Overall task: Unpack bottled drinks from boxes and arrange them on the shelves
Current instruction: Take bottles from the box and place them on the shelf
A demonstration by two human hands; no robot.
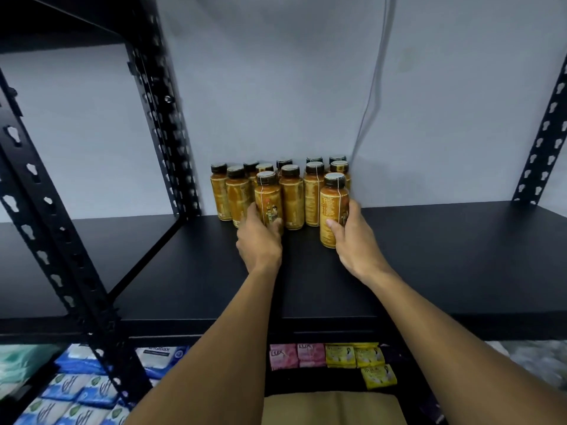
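wall: we see a plain grey wall [276, 87] filling the upper half of the frame behind the rack.
rack: black slotted uprights [46, 240] run down the left side, and one more stands at the far right edge.
shelf: a black shelf board [429, 256] spans the middle of the frame. Its right part is bare, and both arms reach over its front edge.
left hand: the left hand [259, 240] is at centre with the arm stretched forward. Its fingers and thumb are curled round the lower half of the left bottle [269, 194], which stands upright. The hand hides the base.
right hand: the right hand [352, 240] is just right of centre. Its thumb lies across the front of the right bottle [333, 207] and its fingers wrap behind, in a firm hold. We cannot tell if the base touches the board.
bottle group: amber bottles [291, 197] with dark caps stand packed in rows at the back of the board against the wall. Both held bottles sit just in front of this group.
lower shelf: we see blue-white packs [76, 394] at lower left, and pink packs [296, 355] and yellow packs [356, 355] at lower centre.
tan surface: a tan surface [334, 407] shows at the bottom centre between the arms. We cannot tell what it is.
cable: a thin cable [372, 87] hangs down the wall and ends behind the bottles.
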